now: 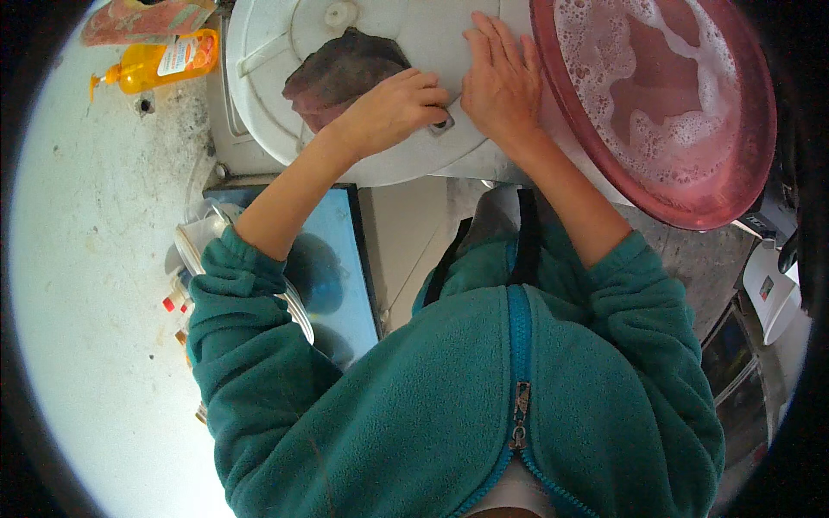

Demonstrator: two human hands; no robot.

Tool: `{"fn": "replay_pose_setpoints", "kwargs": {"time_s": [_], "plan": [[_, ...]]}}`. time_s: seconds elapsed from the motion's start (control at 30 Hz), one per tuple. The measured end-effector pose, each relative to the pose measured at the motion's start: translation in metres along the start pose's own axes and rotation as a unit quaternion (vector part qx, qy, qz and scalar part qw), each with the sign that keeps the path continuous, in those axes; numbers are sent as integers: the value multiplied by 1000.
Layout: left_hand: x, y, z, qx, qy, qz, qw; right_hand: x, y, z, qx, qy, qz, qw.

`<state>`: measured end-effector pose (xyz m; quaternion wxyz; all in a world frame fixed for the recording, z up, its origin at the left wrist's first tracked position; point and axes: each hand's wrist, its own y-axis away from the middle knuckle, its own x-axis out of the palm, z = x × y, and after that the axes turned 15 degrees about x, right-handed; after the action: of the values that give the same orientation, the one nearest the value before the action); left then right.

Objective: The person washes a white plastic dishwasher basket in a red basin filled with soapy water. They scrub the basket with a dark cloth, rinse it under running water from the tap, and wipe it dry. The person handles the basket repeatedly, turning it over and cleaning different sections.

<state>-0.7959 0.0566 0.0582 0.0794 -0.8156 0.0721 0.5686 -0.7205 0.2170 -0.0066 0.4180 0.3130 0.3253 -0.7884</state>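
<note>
A large round white plastic lid or basin [388, 167] lies before me, with a crumpled dark grey and reddish cloth [350, 74] on it. My left hand [411, 100] reaches across the cloth's right side, its fingers curled down. Just below those fingertips is a small pale piece with a dark centre [442, 125]; whether the fingers grip it or a cloth edge is hidden. My right hand [504, 81] rests palm down on the white surface, fingers extended and slightly apart, holding nothing visible. It is beside the rim of a reddish plastic basin.
The reddish basin [686, 207] at right holds sudsy water. An orange pump bottle [142, 68] lies on its side at upper left, below a worn reddish cloth-like item [146, 22]. Lower left are a blue panel [346, 259] and stacked pale dishware [191, 249].
</note>
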Motion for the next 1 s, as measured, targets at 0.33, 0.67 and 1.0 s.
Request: {"fn": "replay_pose_setpoints", "kwargs": {"time_s": [0.33,0.67,1.0], "plan": [[-6,12,-5,36,-12,106,994,2,-2,-2,1,2,6,1000],[-1,3,-21,-90,28,33,995,0,-3,-1,1,1,7,1000],[-13,13,-7,-115,-76,40,990,-1,-4,-1,-1,-8,4,1000]]}}
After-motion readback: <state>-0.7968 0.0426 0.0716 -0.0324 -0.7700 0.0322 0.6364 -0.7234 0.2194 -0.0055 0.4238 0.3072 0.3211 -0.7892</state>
